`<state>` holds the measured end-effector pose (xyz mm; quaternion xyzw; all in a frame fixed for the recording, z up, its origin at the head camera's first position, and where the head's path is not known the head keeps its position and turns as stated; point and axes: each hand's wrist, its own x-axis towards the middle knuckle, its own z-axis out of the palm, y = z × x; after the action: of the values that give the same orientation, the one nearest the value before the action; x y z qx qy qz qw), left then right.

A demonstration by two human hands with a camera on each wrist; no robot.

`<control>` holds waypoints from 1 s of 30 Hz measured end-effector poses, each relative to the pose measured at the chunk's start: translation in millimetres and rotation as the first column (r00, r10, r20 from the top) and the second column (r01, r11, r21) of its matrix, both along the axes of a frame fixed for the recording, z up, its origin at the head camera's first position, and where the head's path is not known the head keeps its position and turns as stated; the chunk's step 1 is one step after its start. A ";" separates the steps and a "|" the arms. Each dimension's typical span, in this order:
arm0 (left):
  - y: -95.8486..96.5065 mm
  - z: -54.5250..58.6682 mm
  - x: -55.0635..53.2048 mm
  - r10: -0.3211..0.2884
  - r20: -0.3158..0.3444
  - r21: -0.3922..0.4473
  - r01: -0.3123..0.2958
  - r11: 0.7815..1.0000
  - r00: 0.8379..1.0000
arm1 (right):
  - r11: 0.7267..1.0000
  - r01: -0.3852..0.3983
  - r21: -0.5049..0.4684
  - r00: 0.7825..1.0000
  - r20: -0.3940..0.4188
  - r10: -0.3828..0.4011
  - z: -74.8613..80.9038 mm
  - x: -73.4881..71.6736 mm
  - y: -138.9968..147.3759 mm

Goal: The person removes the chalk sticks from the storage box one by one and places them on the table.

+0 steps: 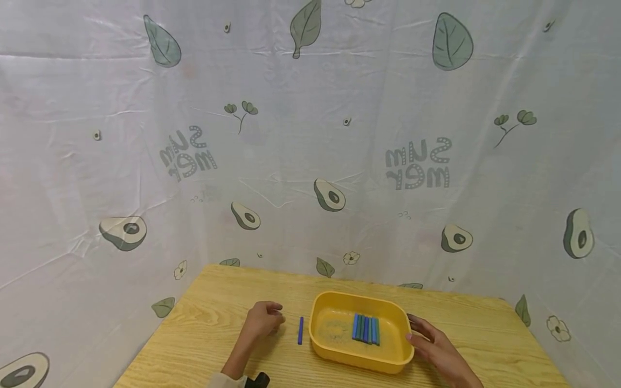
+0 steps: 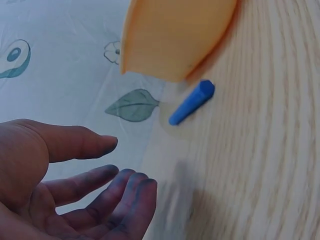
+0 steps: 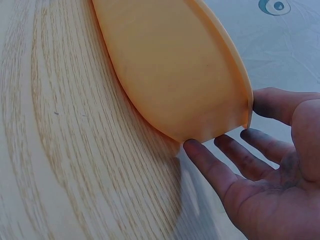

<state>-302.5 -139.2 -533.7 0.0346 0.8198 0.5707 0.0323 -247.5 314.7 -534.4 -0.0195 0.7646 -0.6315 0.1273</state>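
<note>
In the head view my left hand (image 1: 264,319) hovers over the table, fingers loosely bent and nothing held. Its fingertips look stained with blue-grey dust in the left wrist view. Just right of it lies a single blue chalk stick (image 1: 300,330), apart from the fingers. A yellow plastic tray (image 1: 335,354) stands beyond the stick. Inside, a row of blue and green chalk sticks (image 1: 366,328) lies side by side. My right hand (image 1: 436,347) rests its thumb and fingertips against the tray's right end, as the right wrist view (image 3: 270,165) shows too.
Dark dust speckles the left part of the tray floor. The wooden table (image 1: 223,296) runs back to a pale curtain (image 1: 291,151) printed with avocados and leaves. A dark strap (image 1: 257,380) sits at my left wrist.
</note>
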 end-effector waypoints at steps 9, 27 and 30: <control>14.7 6.7 -1.5 -0.007 -0.017 0.033 0.007 0.999 1.000 | 1.000 0.014 0.004 1.000 0.007 -0.014 1.2 0.1 -0.4; 54.1 43.4 2.1 -0.067 -0.045 0.095 0.071 0.993 0.997 | 0.999 0.023 0.023 1.000 0.005 -0.023 0.8 0.3 -0.1; 67.0 50.7 3.0 -0.087 -0.067 0.095 0.094 0.991 0.994 | 1.000 0.013 0.020 1.000 0.006 -0.014 0.6 -0.3 1.4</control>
<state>-299.5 -72.2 -483.0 0.0912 0.7890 0.6068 0.0308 -247.8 316.0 -533.8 -0.0111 0.7706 -0.6247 0.1255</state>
